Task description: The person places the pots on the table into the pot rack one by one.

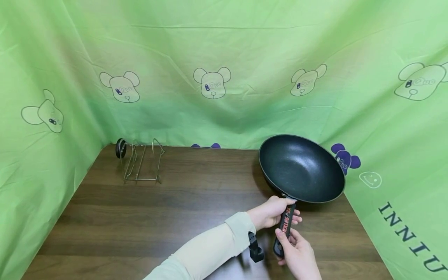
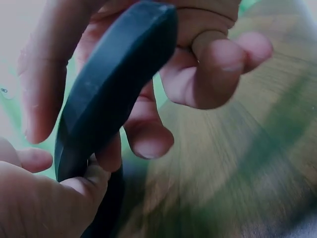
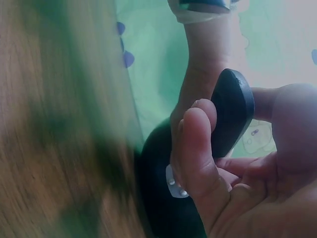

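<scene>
- Head view: a black pan (image 1: pixel 301 168) is tilting above the right rear part of the table (image 1: pixel 175 217), bowl facing the camera, just beside the green cloth (image 1: pixel 224 58).
- Head view: the left hand (image 1: pixel 271 212) is grasping the upper handle (image 1: pixel 286 225) near the pan's bowl; the right hand (image 1: pixel 297 252) is grasping the handle's lower end. A wrist device (image 1: pixel 255 249) is hanging at the left sleeve.
- Head view: a wire rack (image 1: pixel 143 163) is standing at the far left of the table, well apart from the pan.
- Left wrist view: the left fingers (image 2: pixel 213 69) are curling round the dark handle (image 2: pixel 114 94); the picture is blurring, so the table below is showing as streaks.
- Right wrist view: the right fingers (image 3: pixel 195 148) and thumb are wrapping the handle's end (image 3: pixel 230 114); the pan's dark body (image 3: pixel 158 198) is lying beyond.
- Judgement: the heavy bowl is sitting well out from both grips, so a loosening hold could be letting the pan rotate or drop onto the table; swinging rightward could be snagging the cloth.
</scene>
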`<state>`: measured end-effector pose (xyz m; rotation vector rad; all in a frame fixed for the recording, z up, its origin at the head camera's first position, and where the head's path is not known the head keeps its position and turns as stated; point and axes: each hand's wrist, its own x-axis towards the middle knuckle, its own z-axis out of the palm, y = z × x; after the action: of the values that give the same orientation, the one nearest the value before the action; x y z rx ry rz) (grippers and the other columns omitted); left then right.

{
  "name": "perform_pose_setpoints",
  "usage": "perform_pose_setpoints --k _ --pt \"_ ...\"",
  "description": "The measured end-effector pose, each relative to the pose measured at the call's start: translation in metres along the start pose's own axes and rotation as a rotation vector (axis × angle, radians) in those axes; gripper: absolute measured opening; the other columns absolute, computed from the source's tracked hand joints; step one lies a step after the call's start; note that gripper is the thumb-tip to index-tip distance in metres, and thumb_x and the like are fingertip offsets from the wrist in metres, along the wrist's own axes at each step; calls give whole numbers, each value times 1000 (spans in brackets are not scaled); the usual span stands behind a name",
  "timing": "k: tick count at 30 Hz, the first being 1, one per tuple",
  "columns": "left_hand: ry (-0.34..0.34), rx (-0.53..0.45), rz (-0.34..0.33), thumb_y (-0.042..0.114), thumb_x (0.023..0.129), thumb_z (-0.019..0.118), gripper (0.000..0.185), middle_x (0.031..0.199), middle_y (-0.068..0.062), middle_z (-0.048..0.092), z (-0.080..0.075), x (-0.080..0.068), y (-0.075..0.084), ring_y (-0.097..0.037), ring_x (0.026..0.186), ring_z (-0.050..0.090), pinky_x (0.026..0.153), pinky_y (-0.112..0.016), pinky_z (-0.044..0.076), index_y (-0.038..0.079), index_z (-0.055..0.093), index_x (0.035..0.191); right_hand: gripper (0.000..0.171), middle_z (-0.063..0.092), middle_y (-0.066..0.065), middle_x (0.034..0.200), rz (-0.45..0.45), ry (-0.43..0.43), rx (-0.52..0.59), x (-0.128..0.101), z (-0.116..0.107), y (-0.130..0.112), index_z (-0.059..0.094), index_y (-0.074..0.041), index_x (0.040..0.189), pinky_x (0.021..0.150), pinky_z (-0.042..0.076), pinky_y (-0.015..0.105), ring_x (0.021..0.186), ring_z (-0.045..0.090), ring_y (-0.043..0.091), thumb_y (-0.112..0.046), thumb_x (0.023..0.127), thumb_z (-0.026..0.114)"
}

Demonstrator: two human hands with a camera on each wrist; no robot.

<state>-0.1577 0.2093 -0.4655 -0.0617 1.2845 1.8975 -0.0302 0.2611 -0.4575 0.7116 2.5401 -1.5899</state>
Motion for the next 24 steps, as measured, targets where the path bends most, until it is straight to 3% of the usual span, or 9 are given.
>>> perform_pose_setpoints --k 6,11,15,19,24 --pt "-21 -72 -47 21 101 57 30 117 -31 66 0 4 1 -29 91 74 89 -41 59 -8 66 104 54 68 8 84 0 -3 25 2 3 1 48 8 133 50 58 37 57 65 25 -39 106 52" --pt "-11 -65 -44 19 101 57 22 118 -29 67 2 7 3 -28 92 73 79 -35 59 -1 64 97 49 63 8 79 17 -2 112 4 7 4 45 8 130 51 59 37 56 64 24 -35 106 52" --pt "4 -61 -34 15 101 56 18 116 -29 68 4 10 2 -28 90 73 69 -29 56 -1 63 98 41 61 5 77 79 -5 292 7 10 6 46 5 123 50 57 37 53 61 23 -32 106 53" --pt "7 -64 -33 12 100 57 22 111 -30 69 5 14 0 -25 83 72 65 -27 54 -8 66 103 24 61 1 78 147 -26 517 8 12 7 49 -4 112 55 56 34 58 59 19 -27 107 52" --pt "-4 -66 -58 10 101 57 22 108 -29 70 6 19 0 -20 80 70 64 -25 53 -8 68 99 19 56 0 83 168 -136 702 11 13 8 42 -8 119 62 53 29 65 57 15 -24 109 41"
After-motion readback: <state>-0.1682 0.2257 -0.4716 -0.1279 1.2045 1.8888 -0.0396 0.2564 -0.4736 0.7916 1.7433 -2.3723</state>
